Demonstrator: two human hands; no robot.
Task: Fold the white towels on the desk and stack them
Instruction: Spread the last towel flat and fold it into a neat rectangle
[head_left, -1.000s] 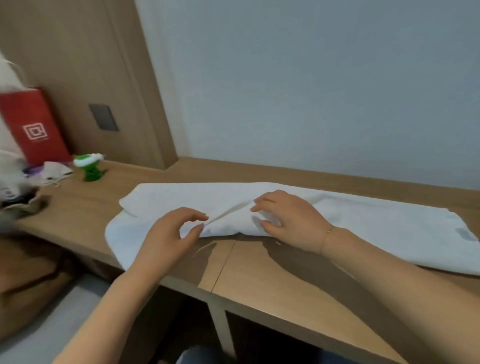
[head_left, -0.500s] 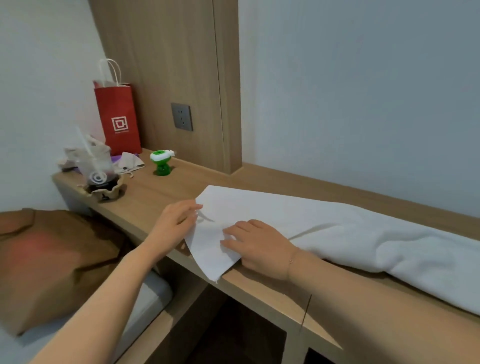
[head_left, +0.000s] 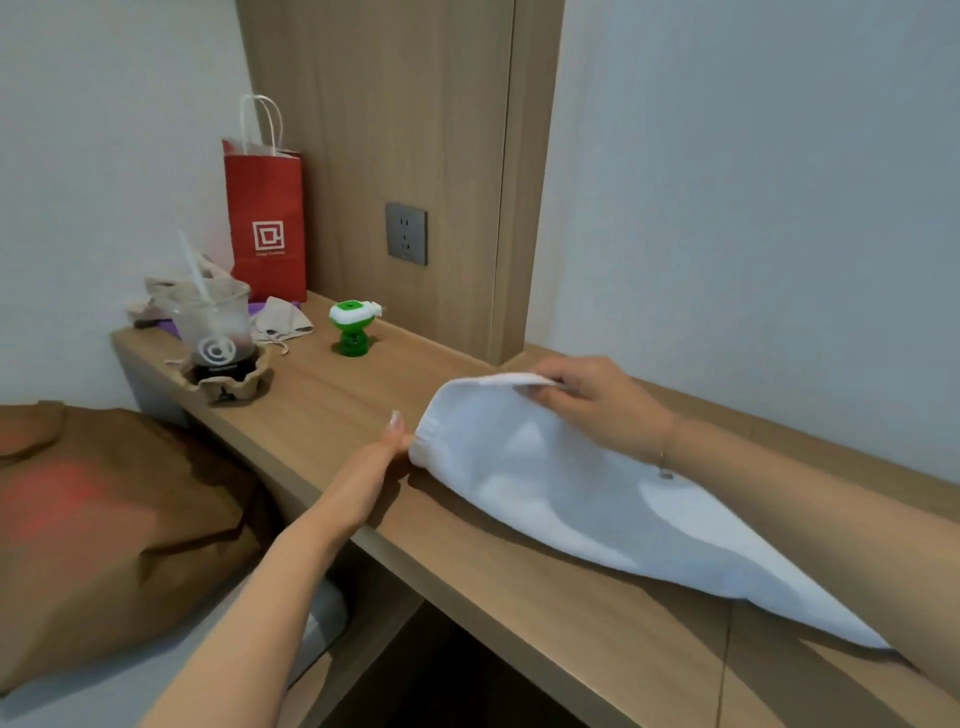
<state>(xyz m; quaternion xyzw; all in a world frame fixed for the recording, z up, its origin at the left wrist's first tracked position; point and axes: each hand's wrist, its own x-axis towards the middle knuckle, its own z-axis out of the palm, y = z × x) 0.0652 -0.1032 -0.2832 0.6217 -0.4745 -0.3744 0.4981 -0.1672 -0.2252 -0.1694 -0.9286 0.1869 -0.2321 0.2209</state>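
Note:
A white towel (head_left: 561, 488) lies along the wooden desk (head_left: 332, 400), its left end raised off the surface. My left hand (head_left: 371, 473) pinches the near left corner of that end. My right hand (head_left: 597, 402) grips the far left corner from above, fingers curled over the hem. The towel's right part runs under my right forearm and out of view at the lower right.
At the desk's left end stand a red paper bag (head_left: 266, 218), a clear plastic cup (head_left: 215, 332) in a cardboard holder, a face mask (head_left: 283, 325) and a small green and white gadget (head_left: 352, 327). A wall socket (head_left: 406, 234) sits on the wood panel. A brown cushion (head_left: 104, 519) lies lower left.
Both hands went from lying on the towel to gripping the two corners of its left end, and that end has risen off the desk. The view has swung to the left.

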